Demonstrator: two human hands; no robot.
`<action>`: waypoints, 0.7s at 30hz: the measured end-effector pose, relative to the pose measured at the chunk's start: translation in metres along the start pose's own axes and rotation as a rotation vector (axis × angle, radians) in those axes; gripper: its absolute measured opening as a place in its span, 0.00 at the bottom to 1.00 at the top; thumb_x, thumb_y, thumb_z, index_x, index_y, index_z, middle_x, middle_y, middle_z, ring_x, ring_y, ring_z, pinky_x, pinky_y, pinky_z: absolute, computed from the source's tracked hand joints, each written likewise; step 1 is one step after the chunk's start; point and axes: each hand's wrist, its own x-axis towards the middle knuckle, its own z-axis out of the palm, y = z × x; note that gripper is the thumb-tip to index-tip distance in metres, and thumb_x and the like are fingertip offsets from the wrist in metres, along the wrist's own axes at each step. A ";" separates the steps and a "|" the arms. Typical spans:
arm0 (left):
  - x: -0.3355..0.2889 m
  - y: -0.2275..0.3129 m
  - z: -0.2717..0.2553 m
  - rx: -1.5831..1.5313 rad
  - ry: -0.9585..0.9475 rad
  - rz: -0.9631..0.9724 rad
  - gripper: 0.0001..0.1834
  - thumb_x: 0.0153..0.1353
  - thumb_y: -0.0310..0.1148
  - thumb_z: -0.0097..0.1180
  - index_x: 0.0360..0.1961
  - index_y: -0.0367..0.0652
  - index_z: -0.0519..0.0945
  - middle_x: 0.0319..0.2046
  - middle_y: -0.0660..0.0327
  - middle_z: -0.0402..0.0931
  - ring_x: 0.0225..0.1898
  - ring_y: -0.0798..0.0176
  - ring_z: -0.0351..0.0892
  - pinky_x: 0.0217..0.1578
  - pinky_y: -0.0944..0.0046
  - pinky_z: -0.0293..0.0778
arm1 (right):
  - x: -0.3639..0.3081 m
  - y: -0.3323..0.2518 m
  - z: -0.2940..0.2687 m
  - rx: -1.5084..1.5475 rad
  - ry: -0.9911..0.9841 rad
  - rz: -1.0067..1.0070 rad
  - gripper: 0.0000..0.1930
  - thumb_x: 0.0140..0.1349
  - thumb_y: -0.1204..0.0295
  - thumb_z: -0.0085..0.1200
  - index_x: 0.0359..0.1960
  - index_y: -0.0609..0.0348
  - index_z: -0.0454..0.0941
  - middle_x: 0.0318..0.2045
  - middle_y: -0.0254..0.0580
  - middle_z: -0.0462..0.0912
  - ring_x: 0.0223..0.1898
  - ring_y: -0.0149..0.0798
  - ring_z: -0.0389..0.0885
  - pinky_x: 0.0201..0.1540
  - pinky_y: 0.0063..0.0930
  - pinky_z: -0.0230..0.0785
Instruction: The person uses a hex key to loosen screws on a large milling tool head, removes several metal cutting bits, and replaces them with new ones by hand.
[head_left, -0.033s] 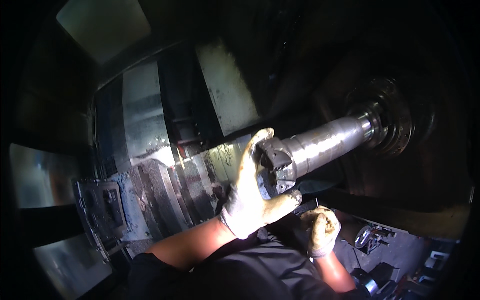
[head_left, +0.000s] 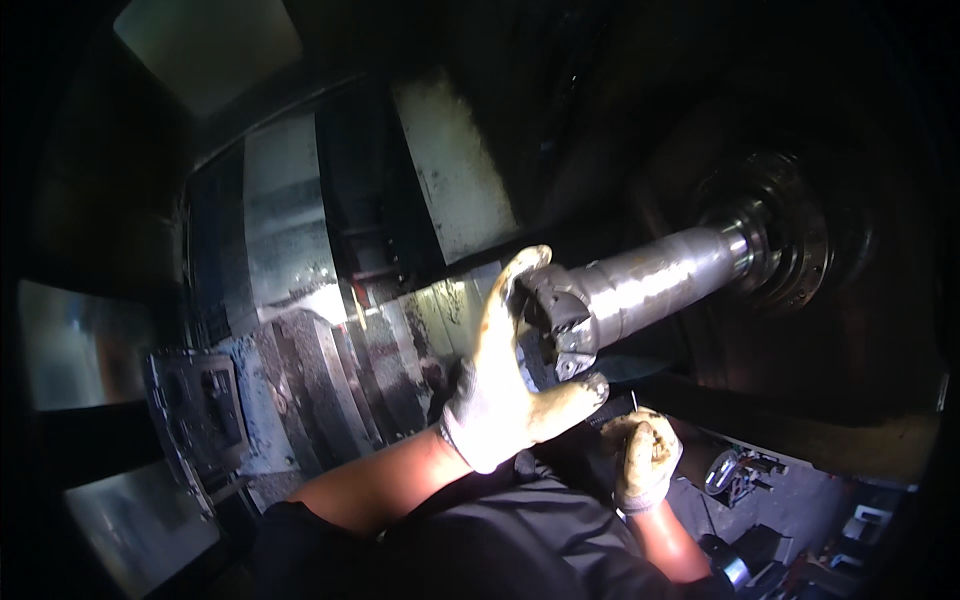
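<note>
A steel milling cutter (head_left: 558, 305) with dark pockets and small inserts forms the left end of a thick cylindrical shank (head_left: 660, 283). My left hand (head_left: 505, 395), in a stained pale glove, is spread around the cutter's end face. Its fingers reach up along the upper edge, and its thumb lies just below the lower edge. How firmly the fingers press on it cannot be made out. Lower right, near my body, my gloved right hand (head_left: 645, 462) is closed. From its fingertips a thin metal rod (head_left: 634, 400) sticks up; the rest of it is hidden in the glove.
The shank runs right into a round spindle flange (head_left: 785, 240). Behind my left arm are chip-covered machine surfaces (head_left: 310, 385) and a dark frame (head_left: 205, 420). Pale metal panels (head_left: 455, 170) stand at the back. Several tools and parts (head_left: 745, 475) lie lower right.
</note>
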 end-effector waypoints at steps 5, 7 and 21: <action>0.000 -0.012 0.006 0.048 0.041 0.139 0.64 0.46 0.29 0.80 0.79 0.30 0.49 0.67 0.45 0.66 0.70 0.51 0.70 0.72 0.50 0.69 | 0.001 -0.011 -0.017 0.026 -0.131 0.164 0.12 0.78 0.67 0.55 0.46 0.65 0.82 0.37 0.46 0.90 0.35 0.35 0.87 0.39 0.28 0.80; -0.001 -0.016 0.011 -0.003 0.094 0.220 0.63 0.49 0.29 0.80 0.79 0.30 0.49 0.67 0.45 0.67 0.69 0.49 0.72 0.72 0.51 0.70 | 0.005 -0.013 -0.021 -0.003 -0.170 0.162 0.12 0.78 0.67 0.55 0.46 0.65 0.82 0.37 0.46 0.89 0.34 0.34 0.87 0.38 0.28 0.80; -0.004 -0.024 0.029 -0.193 0.259 0.275 0.56 0.54 0.38 0.79 0.76 0.29 0.57 0.63 0.45 0.73 0.63 0.52 0.79 0.67 0.55 0.75 | 0.031 -0.067 -0.011 -0.489 -0.400 -0.039 0.18 0.75 0.60 0.53 0.40 0.60 0.91 0.28 0.42 0.89 0.27 0.36 0.86 0.36 0.29 0.77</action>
